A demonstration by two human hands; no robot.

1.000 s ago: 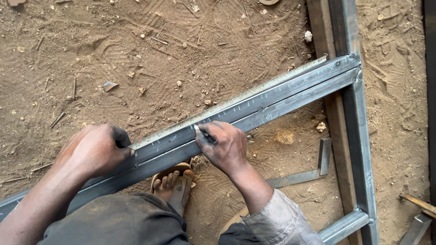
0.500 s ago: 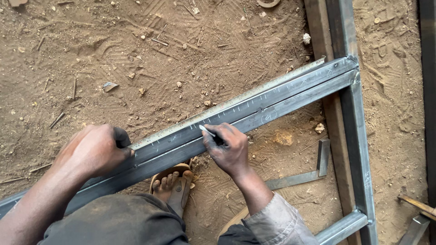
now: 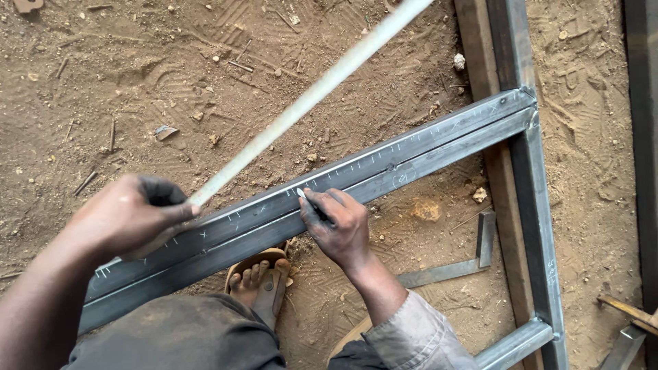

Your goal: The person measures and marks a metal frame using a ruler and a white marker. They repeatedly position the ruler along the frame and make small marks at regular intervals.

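**A:** Head view. What is the landmark?

**B:** The long steel tube (image 3: 356,181), lying at a slant across the sandy ground (image 3: 137,62), white tick marks along its upper face. Its far end meets an upright steel bar (image 3: 538,226) of the same frame.

**A:** Left hand?

**B:** The left hand (image 3: 130,216) sits on the tube's near end, fingers clenched around a pale ruler (image 3: 308,99). The ruler rises off the tube, tilted up and away from it, blurred at its far end.

**A:** Right hand?

**B:** The right hand (image 3: 339,226) rests on the tube near its middle, grasping a small marker (image 3: 305,197); the tip touches the tube's upper face among the ticks.

**A:** Below the tube?

**B:** A bare foot in a sandal (image 3: 264,281) just beneath it, between the two arms. A steel square (image 3: 473,257) lies flat on the sand under the tube's far half.
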